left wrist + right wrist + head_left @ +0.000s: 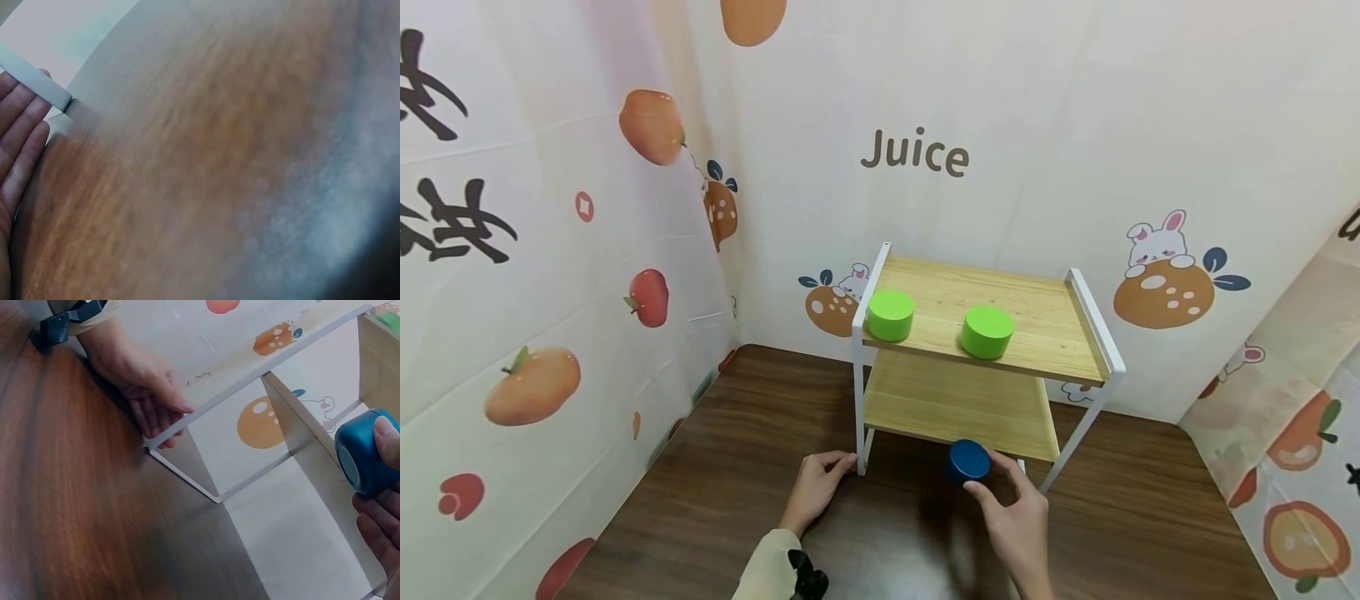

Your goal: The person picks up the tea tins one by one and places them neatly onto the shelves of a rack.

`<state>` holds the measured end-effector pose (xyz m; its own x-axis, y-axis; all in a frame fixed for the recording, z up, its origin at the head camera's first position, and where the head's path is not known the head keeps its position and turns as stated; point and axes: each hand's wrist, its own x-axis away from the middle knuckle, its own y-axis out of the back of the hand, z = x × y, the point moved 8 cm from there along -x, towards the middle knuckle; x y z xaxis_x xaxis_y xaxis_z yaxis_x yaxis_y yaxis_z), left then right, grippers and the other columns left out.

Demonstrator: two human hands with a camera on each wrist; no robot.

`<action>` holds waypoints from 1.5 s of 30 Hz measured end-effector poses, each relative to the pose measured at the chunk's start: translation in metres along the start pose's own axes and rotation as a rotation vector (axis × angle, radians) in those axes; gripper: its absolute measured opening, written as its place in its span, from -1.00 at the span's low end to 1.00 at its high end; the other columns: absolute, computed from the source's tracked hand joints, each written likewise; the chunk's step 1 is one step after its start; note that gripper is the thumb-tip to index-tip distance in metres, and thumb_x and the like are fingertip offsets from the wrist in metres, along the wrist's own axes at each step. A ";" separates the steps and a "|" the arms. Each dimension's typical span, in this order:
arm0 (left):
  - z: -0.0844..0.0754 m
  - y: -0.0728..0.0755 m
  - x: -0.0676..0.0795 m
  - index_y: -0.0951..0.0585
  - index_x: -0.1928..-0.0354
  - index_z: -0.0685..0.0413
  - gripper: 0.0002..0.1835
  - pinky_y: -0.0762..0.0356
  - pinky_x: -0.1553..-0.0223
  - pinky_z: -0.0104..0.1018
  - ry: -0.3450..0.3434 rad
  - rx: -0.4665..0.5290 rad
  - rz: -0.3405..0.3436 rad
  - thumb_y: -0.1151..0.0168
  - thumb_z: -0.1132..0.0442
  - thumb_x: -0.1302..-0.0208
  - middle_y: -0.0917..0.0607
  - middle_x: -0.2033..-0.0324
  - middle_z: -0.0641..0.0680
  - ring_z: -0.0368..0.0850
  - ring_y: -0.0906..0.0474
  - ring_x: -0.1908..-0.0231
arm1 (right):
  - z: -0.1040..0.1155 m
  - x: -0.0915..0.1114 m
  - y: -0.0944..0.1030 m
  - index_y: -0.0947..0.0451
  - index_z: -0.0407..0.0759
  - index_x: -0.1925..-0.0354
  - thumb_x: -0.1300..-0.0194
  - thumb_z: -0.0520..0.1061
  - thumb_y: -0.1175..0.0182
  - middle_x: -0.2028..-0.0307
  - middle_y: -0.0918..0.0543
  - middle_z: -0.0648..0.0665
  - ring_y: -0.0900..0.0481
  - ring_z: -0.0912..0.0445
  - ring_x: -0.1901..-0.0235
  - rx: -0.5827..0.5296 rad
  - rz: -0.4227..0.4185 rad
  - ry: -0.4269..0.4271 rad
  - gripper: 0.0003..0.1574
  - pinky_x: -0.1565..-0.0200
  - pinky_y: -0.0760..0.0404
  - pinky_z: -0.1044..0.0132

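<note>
My right hand [1018, 517] grips a short blue cylinder [968, 461] between thumb and fingers, in front of the lower board [955, 400] of a small two-tier shelf. In the right wrist view the blue cylinder [362, 453] is tilted, and one flat end shows. The thumb and fingers of my left hand [815, 486] pinch the foot of the shelf's white front left leg [859, 408]. In the left wrist view, fingers [25, 147] lie behind that leg. Two green cylinders [891, 315] stand on the wooden top board [1030, 325], one at the left end and one near the middle.
The shelf stands on a dark brown wooden table [700, 467]. Printed curtains [1015, 100] with fruit and rabbits close off the back and both sides. The white front right leg [1078, 433] rises just beyond my right hand.
</note>
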<state>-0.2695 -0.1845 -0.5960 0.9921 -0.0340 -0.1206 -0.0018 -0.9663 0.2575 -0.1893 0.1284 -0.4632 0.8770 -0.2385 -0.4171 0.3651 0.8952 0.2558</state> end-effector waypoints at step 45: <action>0.002 0.000 -0.002 -0.86 0.19 0.03 -0.81 -0.65 0.08 -0.42 0.051 0.029 -0.032 -0.32 0.15 -0.49 -0.87 0.22 0.05 -0.23 -0.77 0.16 | 0.006 -0.017 0.033 -0.68 -0.37 -0.11 -0.10 -0.49 -0.52 0.08 -0.76 -0.08 -0.68 0.41 0.07 -0.002 -0.080 0.043 -0.43 -0.13 -0.51 0.68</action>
<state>-0.2717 -0.1847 -0.5977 0.9969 0.0090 -0.0788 0.0267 -0.9738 0.2260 -0.1906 0.1597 -0.4423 0.8307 -0.2932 -0.4732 0.4329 0.8747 0.2178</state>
